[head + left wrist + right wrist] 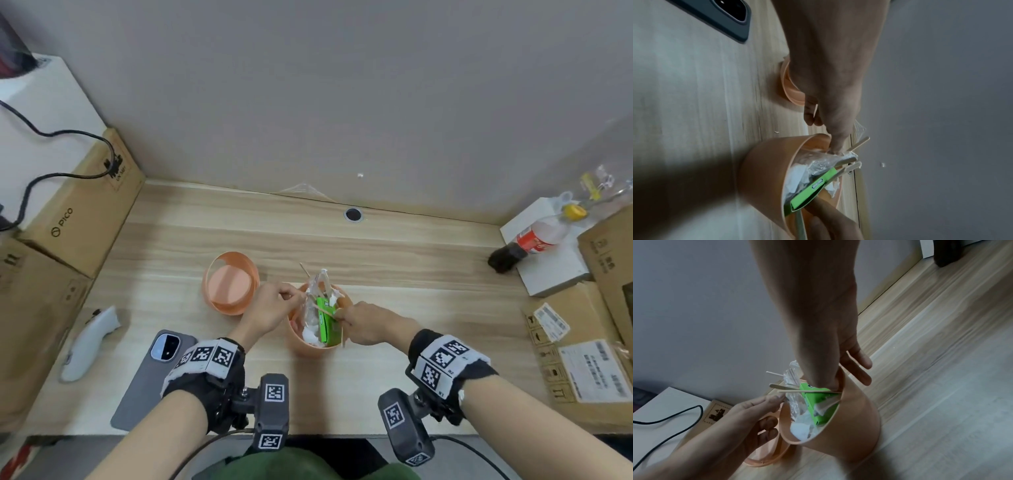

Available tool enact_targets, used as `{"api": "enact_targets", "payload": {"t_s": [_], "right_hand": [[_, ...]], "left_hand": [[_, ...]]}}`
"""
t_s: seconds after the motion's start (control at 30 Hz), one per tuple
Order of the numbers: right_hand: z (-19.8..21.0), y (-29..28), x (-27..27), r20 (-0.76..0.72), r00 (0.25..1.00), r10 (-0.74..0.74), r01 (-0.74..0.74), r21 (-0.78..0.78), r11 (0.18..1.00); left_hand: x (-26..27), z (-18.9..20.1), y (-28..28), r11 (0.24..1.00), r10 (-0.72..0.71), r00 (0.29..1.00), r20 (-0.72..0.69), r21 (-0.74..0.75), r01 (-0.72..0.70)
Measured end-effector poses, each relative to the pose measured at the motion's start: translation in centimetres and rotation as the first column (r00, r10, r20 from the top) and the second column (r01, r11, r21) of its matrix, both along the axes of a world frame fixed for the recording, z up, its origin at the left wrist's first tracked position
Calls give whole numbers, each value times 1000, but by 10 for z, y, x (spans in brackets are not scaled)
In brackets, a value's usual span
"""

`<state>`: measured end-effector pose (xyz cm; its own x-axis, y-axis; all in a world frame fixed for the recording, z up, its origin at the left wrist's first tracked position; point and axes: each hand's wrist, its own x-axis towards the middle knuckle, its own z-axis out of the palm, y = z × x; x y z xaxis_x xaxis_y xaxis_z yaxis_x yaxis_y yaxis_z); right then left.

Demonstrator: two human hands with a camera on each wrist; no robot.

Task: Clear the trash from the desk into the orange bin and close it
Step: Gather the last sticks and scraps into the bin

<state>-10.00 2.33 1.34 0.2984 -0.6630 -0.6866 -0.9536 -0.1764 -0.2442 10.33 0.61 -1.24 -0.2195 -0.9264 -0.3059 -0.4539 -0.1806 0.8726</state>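
My left hand (274, 310) pinches the clear plastic wrap (317, 291) sticking out of the orange bin (308, 346). My right hand (370, 327) grips the bin's rim, thumb inside. The bin stands on the desk (411, 274), full with a green box (327, 320), tissues and sticks. Its lid (230, 282) lies just beside it.
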Motion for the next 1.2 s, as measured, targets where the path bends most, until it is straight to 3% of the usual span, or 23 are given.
{"api": "enact_targets", "payload": {"t_s": [0.13, 0.27, 0.47, 0.67, 0.83, 1.03, 1.2], "right_hand": [[4, -2, -6, 105, 994, -10, 12, -19, 1000], [14, 6, -27, 293, 952, -84, 99, -36, 994], [9, 20, -22, 261, 963, 63, -1, -233, 973], [25, 9, -16, 457, 886, -76, 248, -330, 911], [60, -6, -22, 531, 839, -119, 348, -355, 868], [64, -13, -21, 523, 846, -103, 384, -463, 799], [21, -10, -15, 372, 921, -111, 263, -387, 884]], "left_hand": [[4, -15, -1, 981, 157, 987, -25, 120, -153], [3, -20, 3, 940, 204, 972, -118, 301, -160], [1, -29, 9, 909, 242, 958, -156, 382, -167], [5, -21, 15, 905, 269, 940, -210, 389, -172], [9, -22, 19, 898, 254, 940, -227, 416, -142], [15, -21, 23, 903, 196, 953, -232, 422, -82], [18, -24, 24, 909, 151, 960, -237, 414, -41]]}}
